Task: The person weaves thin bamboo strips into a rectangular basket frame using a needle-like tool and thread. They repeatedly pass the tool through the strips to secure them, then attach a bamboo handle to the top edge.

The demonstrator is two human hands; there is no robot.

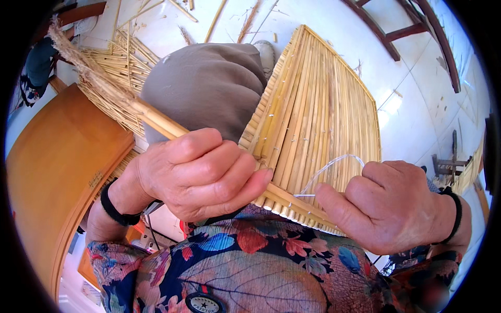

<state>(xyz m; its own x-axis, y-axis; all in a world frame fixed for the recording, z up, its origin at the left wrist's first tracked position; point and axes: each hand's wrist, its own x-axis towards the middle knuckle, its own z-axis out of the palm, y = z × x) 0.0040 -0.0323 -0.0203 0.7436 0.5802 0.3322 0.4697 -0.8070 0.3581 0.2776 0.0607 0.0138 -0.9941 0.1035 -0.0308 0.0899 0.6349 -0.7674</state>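
A panel of yellow reeds (pixel 318 109), laid side by side and stitched with white thread, leans across my lap with its near edge toward my body. My left hand (pixel 201 175) is closed round a reed stalk (pixel 163 124) with a feathery plume, and its thumb presses at the panel's near left corner. Along the near edge lies a reed strip (pixel 282 194). My right hand (pixel 389 206) is closed in a pinch at the blunt-looking end of a thin metal needle (pixel 304 195), which lies across that edge. White thread (pixel 336 159) loops above the right hand. Both palms are hidden.
At the left stands an orange-brown wooden table (pixel 62 161), close to my left forearm. Behind it lies a pile of cut reeds (pixel 117 68). Loose stalks (pixel 215 21) are scattered on the white tiled floor (pixel 412 104). A dark wooden frame (pixel 407 31) stands at the far right.
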